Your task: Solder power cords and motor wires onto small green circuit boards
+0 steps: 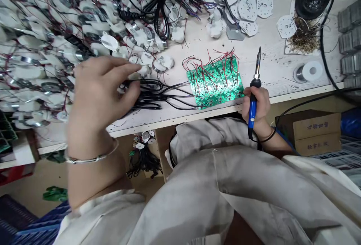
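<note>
Green board panel [218, 91] lies by the workbench's [158, 125] near edge, long axis roughly along it, just left of your right hand [261, 104] gripping the soldering iron [252, 111]; your left hand [97, 90], fingers parted, is at the black cables [158, 97], contact unclear.

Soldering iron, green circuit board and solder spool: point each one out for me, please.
Soldering iron [253, 108]: head view, on its blue handle.
Green circuit board [216, 86]: head view, middle of its top face.
Solder spool [306, 72]: head view, on its white end rim.
</note>
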### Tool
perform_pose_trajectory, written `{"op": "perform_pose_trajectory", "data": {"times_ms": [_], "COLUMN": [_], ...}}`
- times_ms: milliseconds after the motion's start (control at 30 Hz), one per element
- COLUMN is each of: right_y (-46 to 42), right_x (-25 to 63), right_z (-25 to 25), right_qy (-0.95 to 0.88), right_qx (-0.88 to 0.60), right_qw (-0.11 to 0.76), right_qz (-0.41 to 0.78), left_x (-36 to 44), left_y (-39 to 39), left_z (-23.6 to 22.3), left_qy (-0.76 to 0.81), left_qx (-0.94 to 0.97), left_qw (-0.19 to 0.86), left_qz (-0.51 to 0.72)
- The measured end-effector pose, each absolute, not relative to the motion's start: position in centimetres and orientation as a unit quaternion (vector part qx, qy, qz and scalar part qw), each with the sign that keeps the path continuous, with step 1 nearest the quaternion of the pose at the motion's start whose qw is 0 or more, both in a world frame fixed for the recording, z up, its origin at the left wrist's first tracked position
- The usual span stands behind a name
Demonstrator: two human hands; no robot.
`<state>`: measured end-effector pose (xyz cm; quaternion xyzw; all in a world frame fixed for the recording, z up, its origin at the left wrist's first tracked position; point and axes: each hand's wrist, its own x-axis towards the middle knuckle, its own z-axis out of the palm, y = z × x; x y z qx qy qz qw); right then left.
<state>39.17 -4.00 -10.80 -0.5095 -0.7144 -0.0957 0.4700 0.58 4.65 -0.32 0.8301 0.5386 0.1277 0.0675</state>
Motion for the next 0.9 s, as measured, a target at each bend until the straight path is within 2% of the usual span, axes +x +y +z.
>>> {"op": "perform_pose_trajectory", "data": {"times_ms": [133,200,433,633,800,900], "right_y": [-4.0,-4.1,-4.1,-4.5,-3.2,-2.2], "right_x": [39.3,39.3,39.3,38.6,35.7,34.2], "right_z": [-10.8,-10.7,-10.7,-8.2,-6.4,-7.0], "right_qy": [-0.713,-0.71,-0.71,-0.705,-0.769,-0.8], "right_qx": [-0.51,-0.509,-0.52,-0.499,-0.453,-0.437], "right_qw": [0.471,0.479,0.472,0.504,0.447,0.409], "right_qz": [-0.097,-0.088,-0.052,-0.018,0.059,0.043], "left_x": [7.2,9.2,9.5,10.3,11.4,11.8], "left_y": [4.0,3.7,2.7,1.4,0.8,0.6], "left_z": [-1.1,-2.7,-5.9,-5.6,-5.7,-5.8], "left_qy": [0.372,0.345,0.347,0.369,0.297,0.287], "left_qx": [0.916,0.927,0.924,0.879,0.866,0.865], "left_qw": [0.097,0.105,0.09,0.173,0.229,0.224], "left_qz": [0.11,0.099,0.132,0.247,0.331,0.345]}}
